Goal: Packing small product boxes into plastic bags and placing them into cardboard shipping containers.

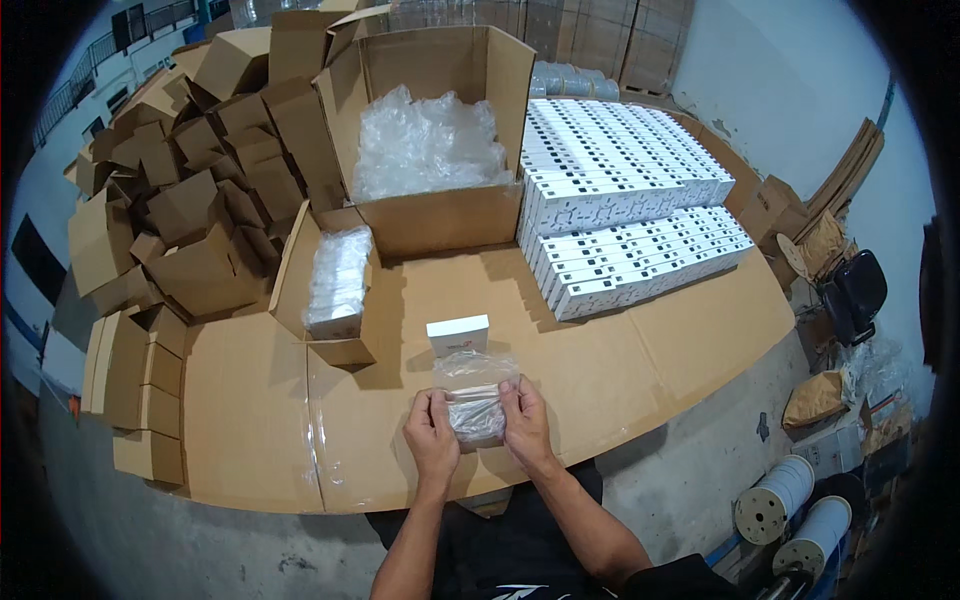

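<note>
Between my left hand (432, 432) and my right hand (526, 424) is a clear plastic bag (474, 404), gripped at its two sides, thumbs on top. Its upper part spreads flat and loose, and the part between my hands looks crinkled; whether anything lies inside I cannot tell. Just beyond it a small white box (458, 331) stands on the cardboard-covered table (400, 300). To the left, an open narrow carton (343, 352) holds a row of packs in clear plastic (340, 270).
At the back stands a large open carton (435, 222) heaped with clear plastic bags (428, 145). Rows of white boxes (640, 200) fill the table's right rear. Brown cartons (200, 220) pile up at left. Cable spools (775, 498) and a black chair (855, 295) are off the right side.
</note>
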### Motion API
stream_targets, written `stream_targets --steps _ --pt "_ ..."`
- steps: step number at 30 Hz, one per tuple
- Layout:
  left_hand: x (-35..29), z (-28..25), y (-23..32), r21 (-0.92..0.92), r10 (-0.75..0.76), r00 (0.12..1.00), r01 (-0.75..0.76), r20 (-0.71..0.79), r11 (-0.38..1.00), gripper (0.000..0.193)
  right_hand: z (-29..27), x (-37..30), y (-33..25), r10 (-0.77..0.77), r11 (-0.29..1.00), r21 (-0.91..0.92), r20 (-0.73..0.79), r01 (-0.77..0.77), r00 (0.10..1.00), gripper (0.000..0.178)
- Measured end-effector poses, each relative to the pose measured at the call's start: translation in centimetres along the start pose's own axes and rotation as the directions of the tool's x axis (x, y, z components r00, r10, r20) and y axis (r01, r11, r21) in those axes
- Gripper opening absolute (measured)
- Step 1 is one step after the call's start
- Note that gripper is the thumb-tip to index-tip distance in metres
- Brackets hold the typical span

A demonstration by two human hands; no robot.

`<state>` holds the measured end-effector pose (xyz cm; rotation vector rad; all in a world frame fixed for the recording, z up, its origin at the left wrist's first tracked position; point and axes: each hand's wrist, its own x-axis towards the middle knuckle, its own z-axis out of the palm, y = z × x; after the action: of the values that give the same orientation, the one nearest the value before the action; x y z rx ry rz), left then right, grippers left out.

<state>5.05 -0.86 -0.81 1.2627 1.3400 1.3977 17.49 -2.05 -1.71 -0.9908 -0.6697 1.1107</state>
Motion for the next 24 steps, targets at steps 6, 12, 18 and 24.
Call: stream_targets --steps 6,12,18,24 --pt "-0.2 -0.9 0.4 0.163 0.073 0.997 -0.073 0.006 0.984 0.025 -1.1 0.5 -2.5 -0.054 0.934 -0.353 0.005 0.052 0.999 0.026" --pt "-0.6 -1.3 0.1 0.11 0.024 1.0 -0.024 0.004 0.994 0.026 -0.4 0.8 -3.0 -0.163 0.975 -0.144 0.049 0.169 0.985 0.018" --pt "-0.7 -1.9 0.2 0.11 0.024 0.999 -0.026 0.023 0.994 0.025 -1.0 1.1 -4.2 0.212 0.943 -0.284 0.11 -0.174 0.971 0.016" --pt "0.7 -1.2 0.9 -0.107 -0.029 1.0 0.029 0.002 0.994 0.024 0.0 0.3 -3.7 -0.036 0.949 -0.307 0.114 0.07 0.993 0.015"
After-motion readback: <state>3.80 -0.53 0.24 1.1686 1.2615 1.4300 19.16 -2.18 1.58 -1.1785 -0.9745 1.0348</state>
